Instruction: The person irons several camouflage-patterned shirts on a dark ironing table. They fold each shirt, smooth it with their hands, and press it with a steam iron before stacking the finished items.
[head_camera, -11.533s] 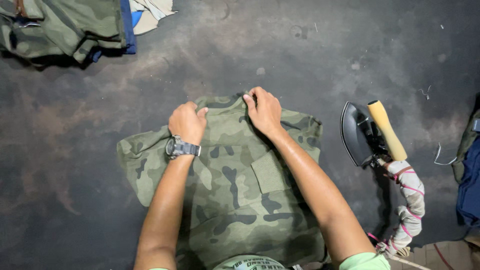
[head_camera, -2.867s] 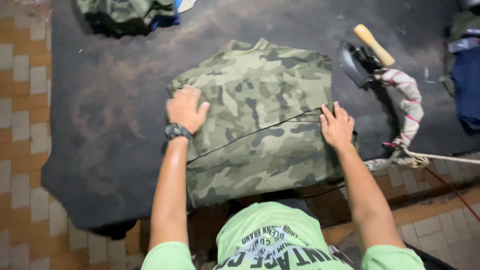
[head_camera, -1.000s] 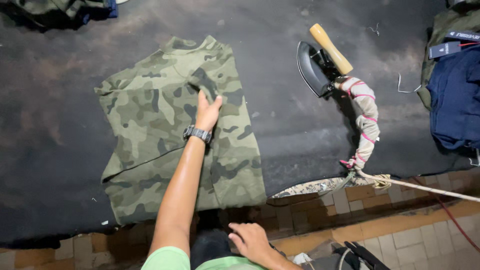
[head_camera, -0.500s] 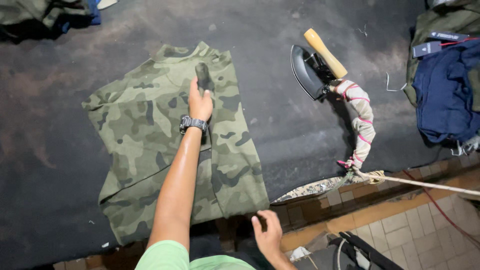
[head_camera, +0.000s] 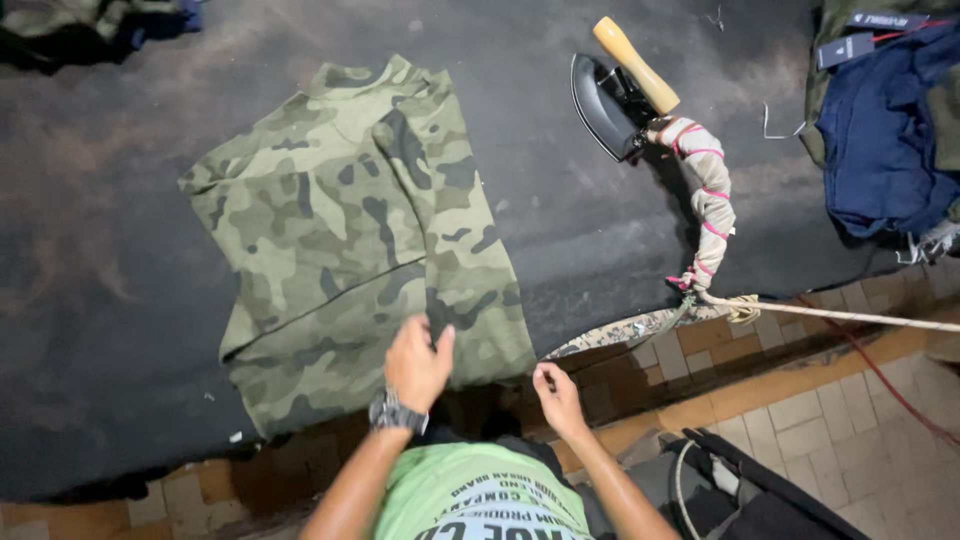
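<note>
Your left hand (head_camera: 418, 362) has pulled back from the far collar area to the near hem of the folded green camouflage cotton shirt (head_camera: 350, 230), where its fingers pinch the cloth. Your right hand (head_camera: 558, 398) has come up beside the hem's near right corner, fingers loosely curled, holding nothing. That shirt lies flat on the dark padded table (head_camera: 90, 280), well left of the black iron with a wooden handle (head_camera: 615, 85).

Shirt (head_camera: 360, 230) flat on the mat (head_camera: 90, 330), left of the iron (head_camera: 610, 95). Clothes pile (head_camera: 885, 120) far right. Both hands at the shirt's near edge: left hand (head_camera: 418, 362) on it, right hand (head_camera: 558, 395) just beside.
</note>
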